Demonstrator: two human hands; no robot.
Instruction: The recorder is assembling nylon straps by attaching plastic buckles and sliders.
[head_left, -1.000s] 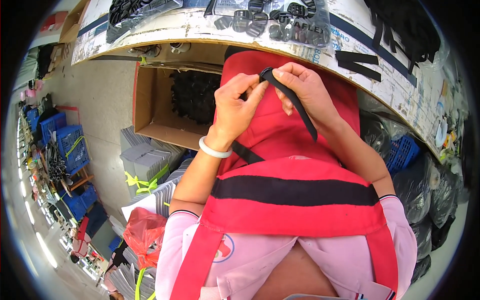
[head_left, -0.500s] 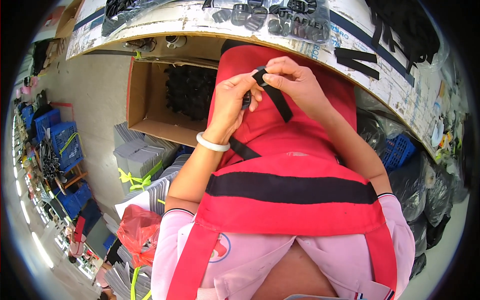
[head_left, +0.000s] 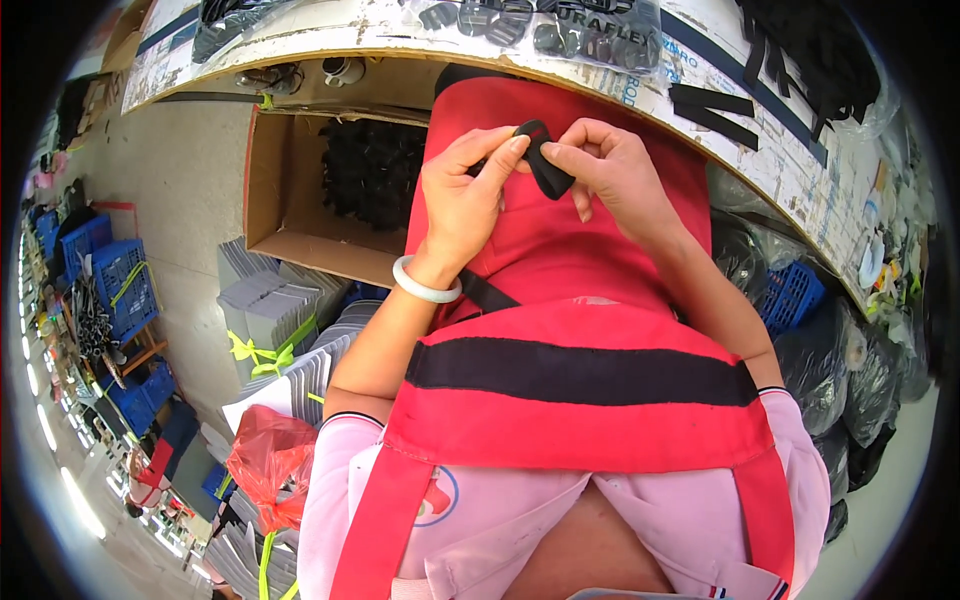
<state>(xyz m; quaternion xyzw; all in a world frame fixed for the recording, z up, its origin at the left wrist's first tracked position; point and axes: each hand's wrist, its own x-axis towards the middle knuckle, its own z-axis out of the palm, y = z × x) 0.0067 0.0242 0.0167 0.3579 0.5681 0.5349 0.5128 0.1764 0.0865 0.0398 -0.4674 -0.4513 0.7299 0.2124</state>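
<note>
Both hands are raised over my lap, which a red apron (head_left: 560,250) with a black band covers. My left hand (head_left: 462,205), with a pale bangle on its wrist, pinches one end of a short black webbing strap (head_left: 545,160). My right hand (head_left: 615,175) grips the same strap from the other side, thumb and forefinger on its folded loop. The strap hangs just below the edge of the worktable (head_left: 700,60). Whether a buckle is threaded on it is hidden by my fingers.
An open cardboard box (head_left: 285,200) of black parts sits under the table at left. Bundled grey flat cartons (head_left: 265,320) tied with yellow tape and a red plastic bag (head_left: 270,465) lie beside my left leg. Blue crates (head_left: 110,280) stand at far left, black bags (head_left: 850,370) at right.
Both hands have lifted the strap closer to the table edge. The long tail that trailed down over the apron is now gathered into a short loop between my fingers.
</note>
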